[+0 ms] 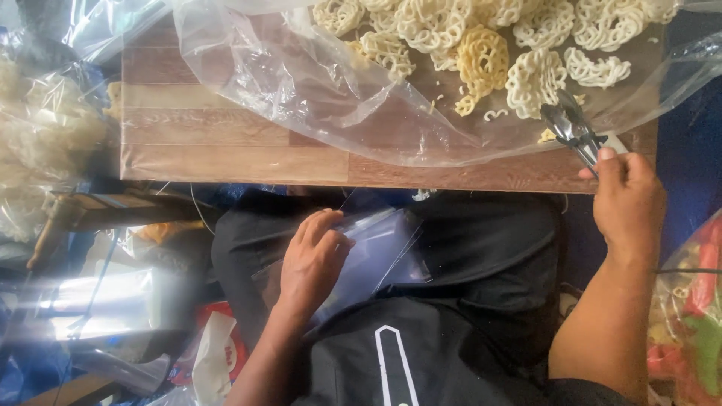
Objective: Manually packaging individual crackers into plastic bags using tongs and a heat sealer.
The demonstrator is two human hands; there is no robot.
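Your right hand (628, 199) clamps metal tongs (573, 128) by crackers (534, 79) | left hand (314, 259) fingers pinch clear bags (376, 252) | tongs may tear plastic sheet (316, 83).

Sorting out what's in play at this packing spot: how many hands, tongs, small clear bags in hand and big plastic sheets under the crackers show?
Hands: 2, left hand and right hand
Metal tongs: 1, held by the right hand
Small clear bag: 1, under the left hand
Large plastic sheet under the crackers: 1
Total: 5
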